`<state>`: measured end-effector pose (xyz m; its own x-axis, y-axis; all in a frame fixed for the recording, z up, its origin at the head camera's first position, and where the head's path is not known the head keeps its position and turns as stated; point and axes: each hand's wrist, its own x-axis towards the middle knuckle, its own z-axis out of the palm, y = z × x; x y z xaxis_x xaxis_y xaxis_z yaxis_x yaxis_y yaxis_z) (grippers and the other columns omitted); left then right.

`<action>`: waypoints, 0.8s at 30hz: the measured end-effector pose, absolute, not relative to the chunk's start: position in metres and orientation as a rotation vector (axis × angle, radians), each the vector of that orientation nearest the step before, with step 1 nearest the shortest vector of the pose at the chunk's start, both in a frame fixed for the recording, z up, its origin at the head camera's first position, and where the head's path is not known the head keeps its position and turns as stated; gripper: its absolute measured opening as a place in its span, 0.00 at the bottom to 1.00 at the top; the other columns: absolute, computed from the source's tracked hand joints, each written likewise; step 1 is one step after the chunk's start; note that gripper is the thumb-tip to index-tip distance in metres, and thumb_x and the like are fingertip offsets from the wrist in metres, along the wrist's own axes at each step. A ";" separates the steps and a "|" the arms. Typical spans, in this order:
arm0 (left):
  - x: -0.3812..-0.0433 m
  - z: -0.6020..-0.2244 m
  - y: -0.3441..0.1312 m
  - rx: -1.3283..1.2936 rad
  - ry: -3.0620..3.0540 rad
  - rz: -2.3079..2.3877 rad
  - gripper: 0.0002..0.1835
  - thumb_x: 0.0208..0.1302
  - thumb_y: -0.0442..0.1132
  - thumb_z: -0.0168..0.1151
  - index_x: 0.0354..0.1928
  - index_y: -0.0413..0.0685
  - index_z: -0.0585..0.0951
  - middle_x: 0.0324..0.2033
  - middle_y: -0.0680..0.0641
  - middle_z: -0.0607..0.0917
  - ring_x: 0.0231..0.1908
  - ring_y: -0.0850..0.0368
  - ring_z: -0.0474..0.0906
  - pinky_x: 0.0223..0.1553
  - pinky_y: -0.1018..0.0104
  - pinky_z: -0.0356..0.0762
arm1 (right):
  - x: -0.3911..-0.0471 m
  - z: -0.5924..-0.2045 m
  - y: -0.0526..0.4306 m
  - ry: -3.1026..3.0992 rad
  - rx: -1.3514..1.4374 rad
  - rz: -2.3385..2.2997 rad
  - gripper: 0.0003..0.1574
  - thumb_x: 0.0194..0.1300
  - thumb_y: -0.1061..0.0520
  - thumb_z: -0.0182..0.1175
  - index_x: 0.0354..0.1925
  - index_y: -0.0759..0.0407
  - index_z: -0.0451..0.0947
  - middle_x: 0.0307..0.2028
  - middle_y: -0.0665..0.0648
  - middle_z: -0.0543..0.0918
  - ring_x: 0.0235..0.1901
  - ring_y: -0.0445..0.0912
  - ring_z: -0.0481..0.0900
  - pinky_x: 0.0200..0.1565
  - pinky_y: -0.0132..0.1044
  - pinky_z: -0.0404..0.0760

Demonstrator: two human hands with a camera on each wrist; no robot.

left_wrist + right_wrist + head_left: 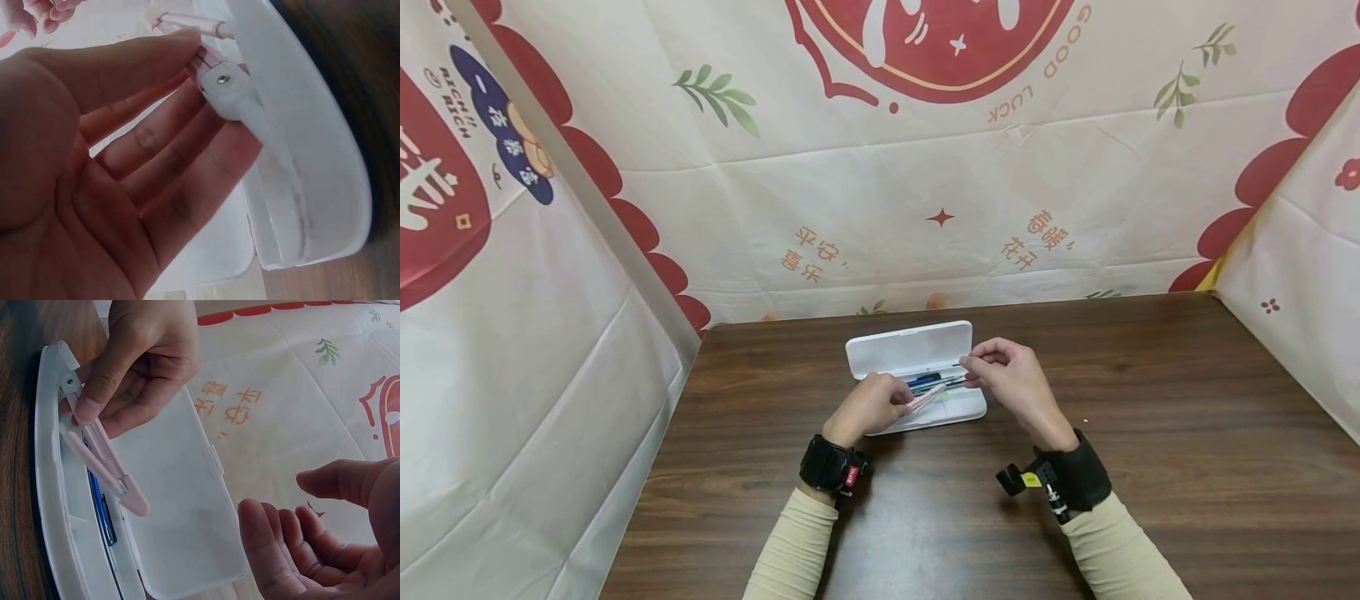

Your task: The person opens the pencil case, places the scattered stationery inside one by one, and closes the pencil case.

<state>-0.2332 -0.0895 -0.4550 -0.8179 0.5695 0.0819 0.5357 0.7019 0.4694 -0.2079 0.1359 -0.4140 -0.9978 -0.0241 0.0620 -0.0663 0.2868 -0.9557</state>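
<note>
A white pencil case (962, 410) lies on the table with its lid (910, 348) raised toward the back. My left hand (871, 404) pinches a pink and white drawing compass (103, 447) near its white screwed hinge (222, 80), between thumb and fingers. The compass slants over the case's tray, legs pointing toward the case's right part. Beneath it in the tray lie a blue pen (97, 500) and several other thin pens. My right hand (1011, 379) hovers at the case's right end, thumb and bent fingers apart; the right wrist view shows nothing between them.
The brown wooden table (1150, 433) runs to a printed white cloth (880, 192) hanging at the back. More cloth hangs along the left (550, 375) and right sides. Each wrist wears a black strap with a camera.
</note>
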 end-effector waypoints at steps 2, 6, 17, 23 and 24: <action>-0.233 -0.455 -0.090 0.907 2.828 0.727 0.04 0.54 0.36 0.67 0.32 0.46 0.87 0.28 0.51 0.88 0.29 0.64 0.78 0.34 0.68 0.79 | -0.208 -0.414 0.136 -2.501 0.089 1.840 0.19 0.61 0.51 0.62 0.40 0.68 0.76 0.34 0.66 0.83 0.29 0.49 0.84 0.31 0.32 0.85; -0.233 -0.456 -0.090 0.895 2.825 0.692 0.03 0.54 0.36 0.67 0.31 0.47 0.88 0.28 0.52 0.87 0.28 0.64 0.76 0.33 0.67 0.78 | -0.208 -0.414 0.137 -2.523 0.099 1.813 0.20 0.62 0.50 0.62 0.40 0.68 0.77 0.34 0.63 0.84 0.29 0.50 0.84 0.32 0.31 0.85; -0.234 -0.457 -0.090 0.901 2.836 0.640 0.03 0.53 0.35 0.67 0.29 0.49 0.88 0.27 0.53 0.87 0.29 0.65 0.77 0.34 0.66 0.78 | -0.208 -0.413 0.138 -2.503 0.085 1.845 0.19 0.62 0.52 0.61 0.40 0.69 0.78 0.33 0.62 0.84 0.30 0.50 0.84 0.32 0.33 0.85; -0.234 -0.457 -0.090 0.877 2.822 0.614 0.05 0.54 0.35 0.66 0.31 0.50 0.88 0.29 0.53 0.88 0.31 0.64 0.79 0.37 0.65 0.79 | -0.208 -0.411 0.139 -2.511 0.087 1.850 0.20 0.63 0.51 0.60 0.41 0.69 0.78 0.34 0.63 0.83 0.30 0.50 0.84 0.36 0.39 0.86; -0.234 -0.458 -0.090 0.873 2.822 0.607 0.05 0.54 0.35 0.66 0.31 0.50 0.88 0.29 0.53 0.88 0.32 0.64 0.79 0.37 0.65 0.79 | -0.208 -0.411 0.139 -2.511 0.088 1.851 0.21 0.63 0.51 0.60 0.41 0.69 0.78 0.34 0.64 0.83 0.30 0.50 0.84 0.36 0.40 0.86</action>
<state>-0.2340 -0.0899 -0.4576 -0.8250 0.5651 -0.0011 0.5147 0.7522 0.4115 -0.2076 0.1390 -0.4114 -0.9982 -0.0330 0.0503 -0.0579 0.2947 -0.9538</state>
